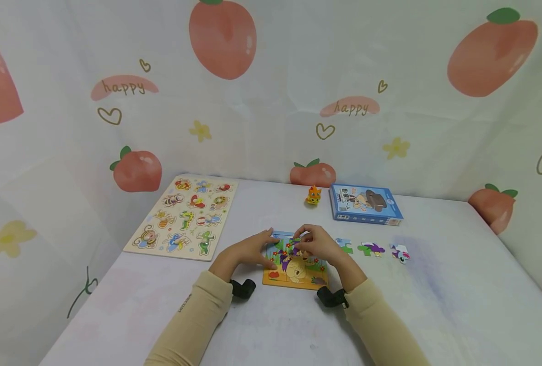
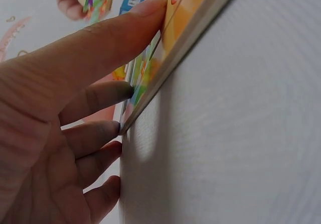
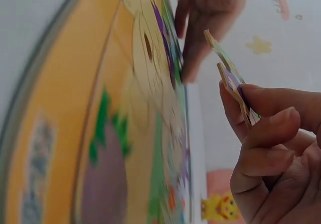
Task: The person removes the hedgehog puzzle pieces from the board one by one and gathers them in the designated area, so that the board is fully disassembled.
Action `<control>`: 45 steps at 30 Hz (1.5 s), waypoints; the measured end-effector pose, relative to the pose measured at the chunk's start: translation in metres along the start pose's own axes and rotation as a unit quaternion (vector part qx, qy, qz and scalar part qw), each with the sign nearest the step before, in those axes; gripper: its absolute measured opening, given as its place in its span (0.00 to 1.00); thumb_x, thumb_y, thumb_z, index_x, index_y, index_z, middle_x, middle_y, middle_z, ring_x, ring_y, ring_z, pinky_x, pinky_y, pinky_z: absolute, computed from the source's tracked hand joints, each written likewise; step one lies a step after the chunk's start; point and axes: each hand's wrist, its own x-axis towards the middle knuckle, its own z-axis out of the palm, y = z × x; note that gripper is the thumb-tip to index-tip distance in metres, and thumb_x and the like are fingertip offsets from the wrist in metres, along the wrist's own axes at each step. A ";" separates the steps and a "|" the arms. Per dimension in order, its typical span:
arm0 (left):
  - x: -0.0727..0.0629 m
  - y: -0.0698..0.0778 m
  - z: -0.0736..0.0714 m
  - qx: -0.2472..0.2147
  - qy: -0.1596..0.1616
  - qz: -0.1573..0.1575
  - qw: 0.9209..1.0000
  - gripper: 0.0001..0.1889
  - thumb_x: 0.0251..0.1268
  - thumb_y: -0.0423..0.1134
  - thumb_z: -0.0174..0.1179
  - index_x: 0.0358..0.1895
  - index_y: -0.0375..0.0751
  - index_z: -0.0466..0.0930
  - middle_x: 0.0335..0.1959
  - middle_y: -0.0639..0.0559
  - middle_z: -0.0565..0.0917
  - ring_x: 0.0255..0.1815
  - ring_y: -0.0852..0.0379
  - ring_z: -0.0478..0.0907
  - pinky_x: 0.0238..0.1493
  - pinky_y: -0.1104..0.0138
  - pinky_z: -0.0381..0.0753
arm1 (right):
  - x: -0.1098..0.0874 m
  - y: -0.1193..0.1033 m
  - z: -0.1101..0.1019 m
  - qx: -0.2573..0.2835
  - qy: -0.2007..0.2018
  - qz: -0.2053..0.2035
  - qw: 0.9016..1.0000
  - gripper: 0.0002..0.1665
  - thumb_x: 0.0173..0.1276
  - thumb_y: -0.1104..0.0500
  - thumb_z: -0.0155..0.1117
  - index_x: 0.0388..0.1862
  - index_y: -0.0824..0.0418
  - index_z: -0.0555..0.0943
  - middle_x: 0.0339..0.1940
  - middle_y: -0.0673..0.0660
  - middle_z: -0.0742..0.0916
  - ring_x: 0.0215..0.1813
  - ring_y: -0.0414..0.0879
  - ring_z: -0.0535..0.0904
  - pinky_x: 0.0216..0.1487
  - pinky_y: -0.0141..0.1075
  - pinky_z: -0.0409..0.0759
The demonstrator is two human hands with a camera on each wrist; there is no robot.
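Observation:
A jigsaw puzzle board (image 1: 271,280) with an orange lower border and a cartoon animal among flowers lies flat on the table. My left hand (image 1: 251,249) steadies its left side, thumb (image 2: 108,45) over the top face and fingers extended along the edge. Above the board's upper right part, my right hand (image 1: 319,245) pinches a puzzle piece (image 3: 231,79) between thumb and fingers. Purple and green show on that piece, which is held tilted and clear of the board in the right wrist view.
Right of the board lie three loose puzzle pieces, the middle one (image 1: 371,248) green and purple. Behind stand a small orange and yellow toy (image 1: 313,196) and a blue box (image 1: 367,204). A wooden insect puzzle (image 1: 170,254) lies back left. A printed cloth (image 1: 271,127) hangs behind the table.

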 end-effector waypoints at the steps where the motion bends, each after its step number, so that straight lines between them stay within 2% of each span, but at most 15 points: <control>1: 0.000 0.000 0.000 0.001 0.000 -0.001 1.000 0.39 0.49 0.49 0.70 0.67 0.50 0.65 0.76 0.47 0.49 0.76 0.47 0.46 0.74 0.52 0.50 | -0.002 0.001 -0.003 -0.001 0.006 0.000 1.000 0.10 0.64 0.65 0.60 0.44 0.66 0.75 0.24 0.55 0.79 0.20 0.42 0.67 0.24 0.32 0.70; 13: 0.000 0.000 0.000 -0.006 0.001 -0.002 1.000 0.39 0.49 0.47 0.70 0.67 0.49 0.66 0.76 0.47 0.49 0.77 0.47 0.45 0.74 0.53 0.49 | -0.029 0.008 -0.033 -0.034 0.039 0.017 0.999 0.15 0.64 0.64 0.60 0.49 0.69 0.74 0.27 0.58 0.81 0.20 0.42 0.67 0.24 0.32 0.71; 20: 0.000 0.000 0.001 0.000 -0.002 -0.005 1.000 0.39 0.50 0.48 0.69 0.68 0.51 0.64 0.76 0.48 0.49 0.77 0.48 0.45 0.74 0.52 0.49 | -0.045 0.018 -0.043 -0.044 0.057 0.028 0.997 0.14 0.65 0.64 0.60 0.48 0.68 0.74 0.27 0.60 0.81 0.20 0.42 0.67 0.22 0.31 0.70; 30: 0.001 0.000 0.001 0.003 -0.002 -0.004 1.000 0.39 0.50 0.48 0.69 0.68 0.51 0.64 0.76 0.48 0.49 0.77 0.48 0.44 0.74 0.53 0.49 | -0.066 0.029 -0.054 -0.044 0.052 0.050 0.996 0.17 0.64 0.61 0.61 0.50 0.68 0.74 0.27 0.55 0.80 0.21 0.42 0.70 0.24 0.32 0.74; 45: 0.001 -0.002 0.001 0.000 0.000 0.004 1.000 0.38 0.50 0.49 0.69 0.67 0.49 0.65 0.76 0.48 0.49 0.77 0.48 0.44 0.74 0.53 0.49 | -0.090 0.051 -0.065 -0.032 0.051 0.046 0.997 0.17 0.63 0.62 0.62 0.48 0.70 0.75 0.24 0.54 0.79 0.20 0.41 0.70 0.22 0.32 0.74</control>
